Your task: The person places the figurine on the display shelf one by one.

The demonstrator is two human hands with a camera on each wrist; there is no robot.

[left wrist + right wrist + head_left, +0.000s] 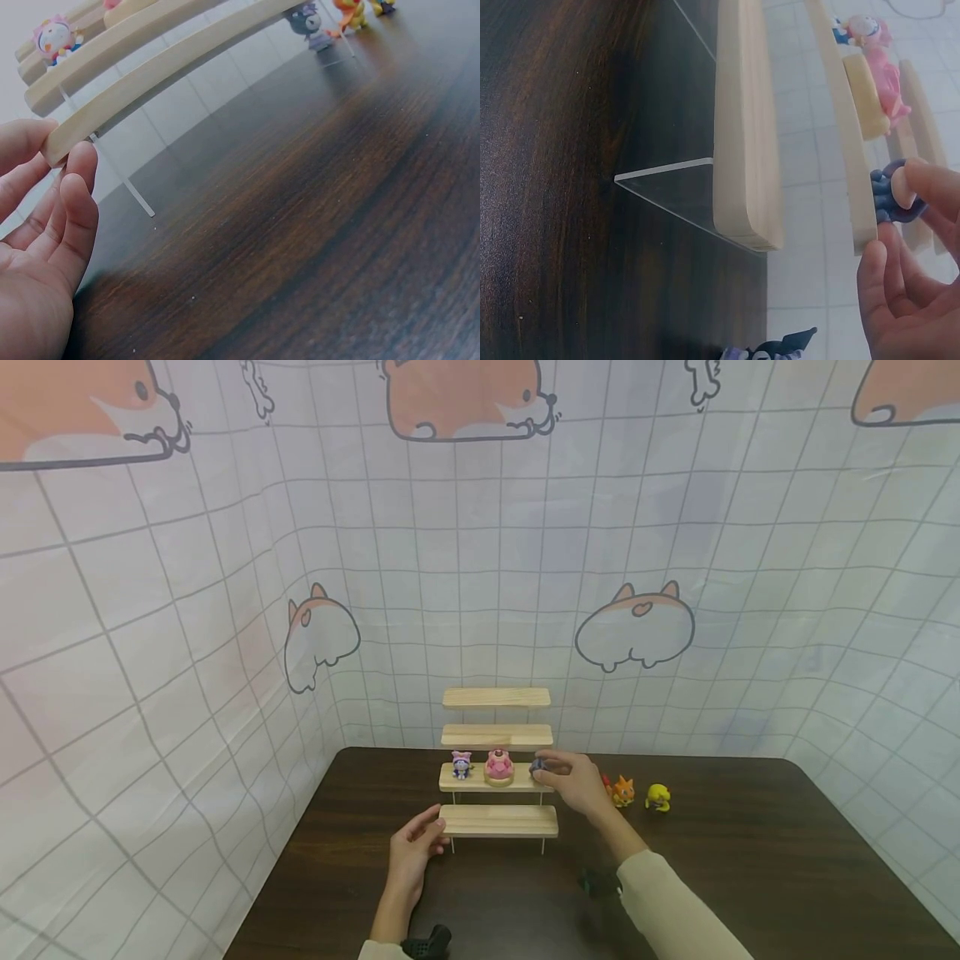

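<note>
A wooden tiered display stand (498,821) has pale boards on clear supports. My left hand (411,852) pinches the left end of its lowest board, thumb on one side and fingers beneath, as the left wrist view shows. With thumb and fingers my right hand (577,783) holds a small dark blue figurine (889,196) at the right end of the second board from the bottom. The figurine's base is right at the board's surface. On that same board stand a pink figurine (498,767) on a round base, in the middle, and a white-and-blue figurine with pink on its head (461,766), at left.
Right of the stand, on the dark wood table (750,860), are an orange figurine (623,792) and a yellow one (657,797). A black-and-purple figurine (309,26) stands there too, behind my right hand in the head view. A patterned curtain (495,568) hangs behind the table.
</note>
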